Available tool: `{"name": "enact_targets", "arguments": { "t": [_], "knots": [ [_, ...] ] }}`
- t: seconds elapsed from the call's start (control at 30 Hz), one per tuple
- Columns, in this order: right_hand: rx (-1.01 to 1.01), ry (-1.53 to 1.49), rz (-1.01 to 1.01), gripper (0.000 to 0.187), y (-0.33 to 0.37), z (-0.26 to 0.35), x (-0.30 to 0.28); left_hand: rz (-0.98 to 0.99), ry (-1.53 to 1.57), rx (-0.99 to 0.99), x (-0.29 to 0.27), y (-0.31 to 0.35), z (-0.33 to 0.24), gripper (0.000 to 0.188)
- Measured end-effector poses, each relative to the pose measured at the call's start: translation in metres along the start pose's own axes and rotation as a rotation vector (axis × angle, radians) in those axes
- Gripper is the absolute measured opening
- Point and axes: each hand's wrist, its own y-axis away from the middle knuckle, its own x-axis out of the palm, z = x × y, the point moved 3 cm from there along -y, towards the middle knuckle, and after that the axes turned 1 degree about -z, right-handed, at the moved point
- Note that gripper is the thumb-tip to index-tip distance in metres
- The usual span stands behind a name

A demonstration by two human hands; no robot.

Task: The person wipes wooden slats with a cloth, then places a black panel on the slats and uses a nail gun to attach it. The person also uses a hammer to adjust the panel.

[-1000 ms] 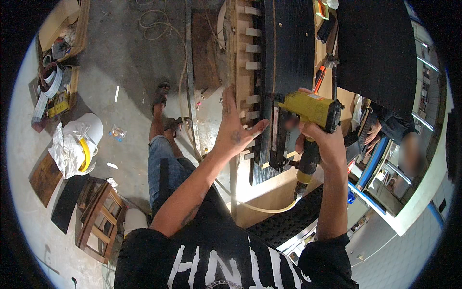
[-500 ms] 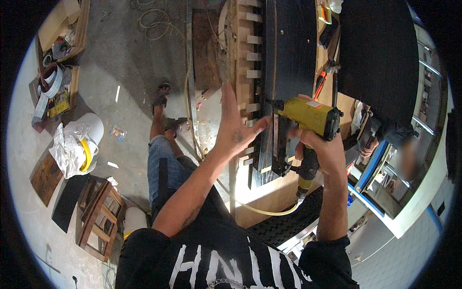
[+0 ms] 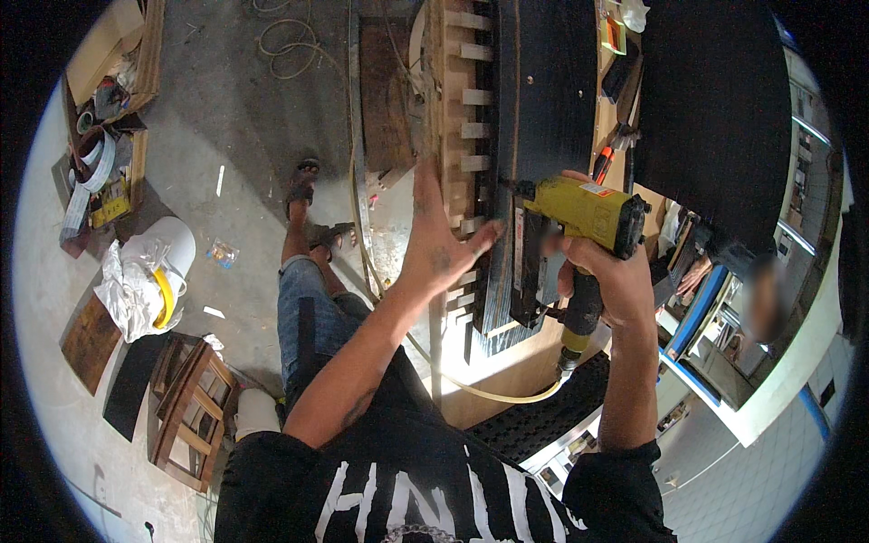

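A yellow and black air nail gun (image 3: 584,215) is gripped by its handle in my right hand (image 3: 614,281). Its nose points left over the edge of a long black board (image 3: 554,109), and the dark magazine hangs toward me. A pale air hose (image 3: 480,393) joins the bottom of the handle. My left hand (image 3: 438,252) spreads along the left side of the workpiece, thumb stretched toward the nail gun and fingers pointing away from me. Beside the black board runs a row of light wooden slats (image 3: 474,129). The far fingertips of my left hand blur against the wooden edge.
An orange and black hand tool (image 3: 604,163) lies right of the board. Another person's hand (image 3: 695,274) shows farther right, near a blue-edged cabinet (image 3: 697,312). On the floor at left are a white bucket (image 3: 172,244), a wooden frame (image 3: 192,407) and coiled hose (image 3: 291,50).
The nail gun and both hands stay in nearly the same place, with only slight shifts. The other person's hand at right shows more of its spread fingers.
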Motion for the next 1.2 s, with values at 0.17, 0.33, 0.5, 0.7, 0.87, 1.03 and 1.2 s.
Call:
{"name": "enact_targets", "arguments": {
  "t": [0.17, 0.33, 0.5, 0.7, 0.87, 1.03, 1.2],
  "knots": [
    [-0.038, -0.038, -0.022, 0.066, -0.012, 0.017, 0.002, -0.023, 0.017, 0.097, -0.007, -0.033, -0.005, 0.138],
    [-0.064, -0.006, -0.048, 0.076, -0.026, 0.024, 0.002, -0.01, 0.031, 0.094, -0.005, -0.034, -0.003, 0.142],
    [-0.032, -0.029, -0.023, 0.062, -0.024, 0.03, 0.003, -0.013, 0.048, 0.081, -0.008, -0.034, -0.008, 0.141],
    [-0.012, -0.017, -0.022, 0.062, -0.03, 0.039, 0.003, -0.026, -0.034, 0.028, -0.017, -0.062, -0.02, 0.14],
    [-0.087, -0.033, -0.064, 0.072, -0.048, 0.054, 0.008, -0.033, 0.02, 0.091, -0.017, -0.067, -0.021, 0.14],
    [-0.055, -0.036, -0.037, 0.067, -0.049, 0.057, 0.007, -0.036, 0.077, 0.082, -0.015, -0.067, -0.017, 0.14],
    [-0.009, -0.022, -0.004, 0.063, -0.049, 0.062, 0.008, -0.064, 0.037, 0.107, -0.024, -0.082, -0.034, 0.141]
  ]
}}
